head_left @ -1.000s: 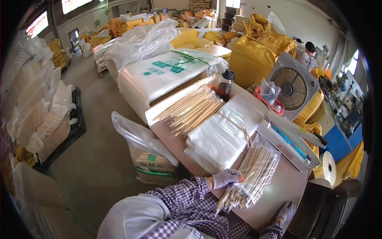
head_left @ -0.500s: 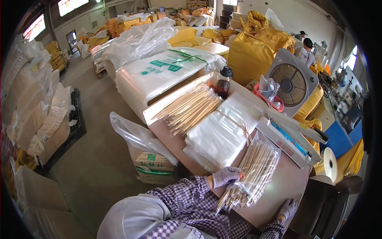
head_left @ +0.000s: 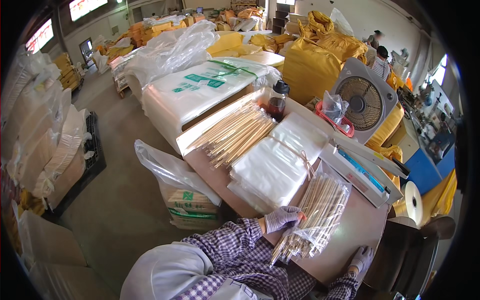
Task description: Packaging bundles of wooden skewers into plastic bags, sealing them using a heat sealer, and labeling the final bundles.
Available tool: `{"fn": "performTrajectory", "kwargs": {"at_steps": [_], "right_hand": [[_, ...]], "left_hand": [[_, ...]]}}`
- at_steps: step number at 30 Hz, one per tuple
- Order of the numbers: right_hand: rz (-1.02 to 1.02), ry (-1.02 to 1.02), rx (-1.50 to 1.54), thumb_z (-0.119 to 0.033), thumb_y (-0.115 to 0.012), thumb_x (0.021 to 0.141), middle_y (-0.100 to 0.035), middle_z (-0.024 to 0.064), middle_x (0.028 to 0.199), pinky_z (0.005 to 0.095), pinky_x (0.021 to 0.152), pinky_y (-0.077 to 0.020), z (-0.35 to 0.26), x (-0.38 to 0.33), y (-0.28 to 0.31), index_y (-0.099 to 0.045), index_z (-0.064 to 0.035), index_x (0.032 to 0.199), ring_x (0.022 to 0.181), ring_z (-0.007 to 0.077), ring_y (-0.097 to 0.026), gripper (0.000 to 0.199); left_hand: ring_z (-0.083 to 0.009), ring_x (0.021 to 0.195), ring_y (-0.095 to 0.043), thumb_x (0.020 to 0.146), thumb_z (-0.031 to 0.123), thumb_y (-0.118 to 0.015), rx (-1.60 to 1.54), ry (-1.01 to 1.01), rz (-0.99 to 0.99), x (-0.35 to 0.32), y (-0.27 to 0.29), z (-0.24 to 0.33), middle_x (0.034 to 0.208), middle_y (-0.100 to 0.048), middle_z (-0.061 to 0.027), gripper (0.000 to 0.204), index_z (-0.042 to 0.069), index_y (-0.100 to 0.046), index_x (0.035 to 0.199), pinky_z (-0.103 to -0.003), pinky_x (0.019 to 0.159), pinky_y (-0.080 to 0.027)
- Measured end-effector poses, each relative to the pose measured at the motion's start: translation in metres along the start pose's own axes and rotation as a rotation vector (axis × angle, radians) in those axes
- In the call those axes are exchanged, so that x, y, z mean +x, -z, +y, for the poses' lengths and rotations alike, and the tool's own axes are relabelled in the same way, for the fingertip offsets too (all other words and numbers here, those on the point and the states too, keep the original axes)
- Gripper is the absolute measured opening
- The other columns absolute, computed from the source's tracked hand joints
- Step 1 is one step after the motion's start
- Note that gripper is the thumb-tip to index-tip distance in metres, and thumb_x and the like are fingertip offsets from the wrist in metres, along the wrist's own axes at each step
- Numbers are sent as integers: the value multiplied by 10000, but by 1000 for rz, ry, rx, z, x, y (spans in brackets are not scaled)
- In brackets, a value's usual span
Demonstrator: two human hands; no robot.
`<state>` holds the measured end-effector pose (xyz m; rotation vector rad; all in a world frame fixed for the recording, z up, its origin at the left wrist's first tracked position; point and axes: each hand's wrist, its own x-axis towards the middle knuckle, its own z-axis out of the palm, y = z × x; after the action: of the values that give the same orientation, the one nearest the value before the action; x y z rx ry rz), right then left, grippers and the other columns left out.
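Clear plastic wrapped the bundle of wooden sticks (head_left: 316, 216) that lay near us on the brown table (head_left: 350, 235), its open end pointing toward us with the stick tips poking out. Our left hand (head_left: 283, 218), in a grey knit glove, rested on the left edge of the bag with the fingers curled onto the plastic, so we judged that grip closed on the bag, though how firmly we could not tell. Our right hand (head_left: 361, 257), gloved the same, lay flat on the table just right of the bag's near end, fingers spread and holding nothing.

To the far left of the bag sat a tied stack of empty plastic bags (head_left: 277, 165), and beyond it a loose heap of sticks (head_left: 235, 134). A heat sealer (head_left: 361, 169) stood to the right, with a box fan (head_left: 361, 102) and a dark bottle (head_left: 276, 101) farther back.

As we judged it, doing this well meant keeping the sticks parallel and squaring their tips, pinching the plastic rather than the wood, and steadying the bag with the free hand so nothing slid out of the open mouth.
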<state>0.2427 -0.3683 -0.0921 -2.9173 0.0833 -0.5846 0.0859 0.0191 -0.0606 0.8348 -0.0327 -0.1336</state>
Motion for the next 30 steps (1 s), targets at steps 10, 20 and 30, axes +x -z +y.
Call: {"fn": "performTrajectory", "kwargs": {"at_steps": [10,20,30], "right_hand": [[23,-21,-32,-260,-538,787,-531,176,1124,389,895,-393,-6,-2,2,-571,-12,1026,1026,329,-494,346],[37,-2,-18,-249,-539,793,-532,179,1122,393,894,-390,3,-1,-3,-579,-9,1000,1025,334,-493,319],[-137,-47,37,-258,-518,814,-509,186,1170,375,940,-360,-17,-1,20,-559,19,1049,1084,326,-463,365]], "left_hand": [[-42,616,-488,854,223,-578,-12,9,6,-1,1,1,687,-545,25,242,3,-604,949,-157,593,-405],[-43,601,-479,860,232,-567,16,-6,6,-1,-7,7,673,-539,25,263,-11,-590,959,-156,575,-392],[-27,565,-459,855,225,-575,-13,-29,19,1,-2,1,640,-535,31,251,-9,-592,944,-150,539,-377]]}}
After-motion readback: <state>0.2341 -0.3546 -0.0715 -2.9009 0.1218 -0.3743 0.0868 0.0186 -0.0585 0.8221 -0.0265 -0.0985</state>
